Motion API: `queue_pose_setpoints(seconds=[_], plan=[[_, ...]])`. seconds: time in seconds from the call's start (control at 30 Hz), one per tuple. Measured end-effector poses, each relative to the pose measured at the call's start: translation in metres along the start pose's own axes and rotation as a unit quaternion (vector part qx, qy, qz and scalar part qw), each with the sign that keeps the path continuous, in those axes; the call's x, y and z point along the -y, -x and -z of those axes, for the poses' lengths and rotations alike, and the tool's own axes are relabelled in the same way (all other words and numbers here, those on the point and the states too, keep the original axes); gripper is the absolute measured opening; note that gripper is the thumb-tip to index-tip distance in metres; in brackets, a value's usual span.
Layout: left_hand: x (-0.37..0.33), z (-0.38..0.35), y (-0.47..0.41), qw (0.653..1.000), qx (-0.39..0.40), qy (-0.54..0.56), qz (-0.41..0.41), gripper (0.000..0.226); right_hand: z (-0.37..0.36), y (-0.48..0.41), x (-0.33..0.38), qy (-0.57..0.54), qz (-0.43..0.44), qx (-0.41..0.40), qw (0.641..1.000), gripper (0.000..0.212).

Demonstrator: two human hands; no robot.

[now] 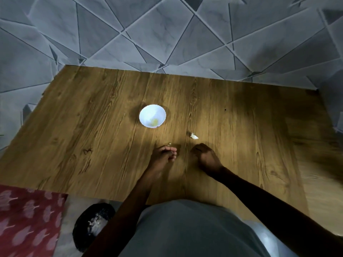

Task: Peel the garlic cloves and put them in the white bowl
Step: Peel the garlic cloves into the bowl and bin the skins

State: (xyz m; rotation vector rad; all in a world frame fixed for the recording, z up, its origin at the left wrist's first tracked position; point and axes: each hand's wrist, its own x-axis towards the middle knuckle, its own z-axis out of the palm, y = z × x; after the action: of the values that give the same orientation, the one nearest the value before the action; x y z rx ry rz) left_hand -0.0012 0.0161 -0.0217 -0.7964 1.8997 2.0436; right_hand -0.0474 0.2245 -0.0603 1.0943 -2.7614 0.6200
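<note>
A white bowl (152,115) stands on the wooden table (92,127) near its middle, with a small yellowish piece (155,121) inside it. One unpeeled garlic clove (194,135) lies on the table to the right of the bowl. My left hand (163,155) rests on the table below the bowl, fingers together and relaxed, holding nothing I can see. A tiny scrap of peel (169,144) lies just beyond its fingertips. My right hand (204,157) rests just below the clove with its fingers curled under, apart from the clove.
A black bin (92,225) with white peel in it sits on the floor at the lower left, beside a red patterned cloth (27,219). Grey tiled floor surrounds the table's far and left edges. My grey-clothed body fills the bottom centre.
</note>
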Motion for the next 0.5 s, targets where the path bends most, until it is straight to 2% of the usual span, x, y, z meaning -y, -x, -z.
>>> queue_pose_setpoints(seconds=[0.03, 0.1, 0.13, 0.17, 0.23, 0.33, 0.5], plan=[[-0.001, -0.003, 0.001, 0.999, 0.004, 0.037, 0.023, 0.017, 0.001, -0.005, 0.009, -0.097, -0.102, -0.032, 0.989, 0.016], [-0.005, -0.012, -0.001, 0.986, 0.007, 0.141, 0.091, 0.021, 0.010, -0.022, 0.030, -0.285, -0.258, -0.090, 0.919, 0.014], [-0.008, -0.017, -0.001, 0.969, 0.009, 0.209, 0.135, 0.027, 0.017, -0.032, 0.041, -0.346, -0.283, -0.098, 0.889, 0.016], [-0.011, -0.021, -0.003, 0.949, 0.012, 0.264, 0.171, 0.032, 0.024, -0.040, 0.051, -0.376, -0.286, -0.086, 0.877, 0.017], [-0.015, -0.029, -0.005, 0.925, 0.013, 0.316, 0.212, 0.036, 0.033, -0.048, 0.065, -0.363, -0.269, -0.042, 0.891, 0.018], [-0.019, -0.033, -0.003, 0.913, 0.008, 0.343, 0.220, 0.033, 0.036, -0.050, 0.075, -0.309, -0.279, 0.002, 0.909, 0.026], [-0.029, -0.033, 0.000, 0.911, 0.028, 0.350, 0.215, 0.032, 0.042, -0.053, 0.080, -0.302, -0.268, -0.043, 0.914, 0.025]])
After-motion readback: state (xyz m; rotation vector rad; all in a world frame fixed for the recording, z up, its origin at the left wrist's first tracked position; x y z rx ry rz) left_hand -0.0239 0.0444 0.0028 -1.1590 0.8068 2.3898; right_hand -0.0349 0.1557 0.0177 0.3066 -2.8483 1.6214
